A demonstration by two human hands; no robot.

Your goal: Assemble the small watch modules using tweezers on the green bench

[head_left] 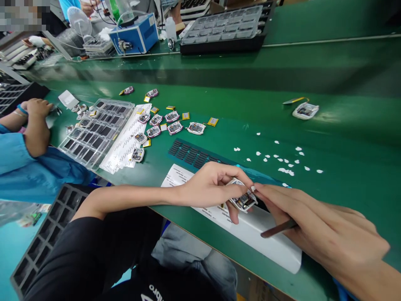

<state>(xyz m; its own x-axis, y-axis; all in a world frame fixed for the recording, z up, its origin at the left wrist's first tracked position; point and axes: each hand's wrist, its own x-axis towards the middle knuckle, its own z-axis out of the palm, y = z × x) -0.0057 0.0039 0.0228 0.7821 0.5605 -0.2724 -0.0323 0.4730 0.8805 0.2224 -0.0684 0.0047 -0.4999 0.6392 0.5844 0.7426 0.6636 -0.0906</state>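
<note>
Over the paper [275, 244], the right hand [319, 221] holds a dark tool [277, 230] and seems to pinch a white bit [253, 189]; the left hand [208, 186] grasps an open case [245, 201] there. It looks light, stiff, fragile inside; better hold its rim. Similar cases [196, 128] lie beyond the paper.

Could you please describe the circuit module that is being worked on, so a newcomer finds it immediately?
On the green workbench, find the long white sheet near the front edge. Over it, the left hand holds the white-framed circuit module, close to the right hand with its dark slim tool. Unlike similar modules lying on the workbench, this one is hand-held.
</note>
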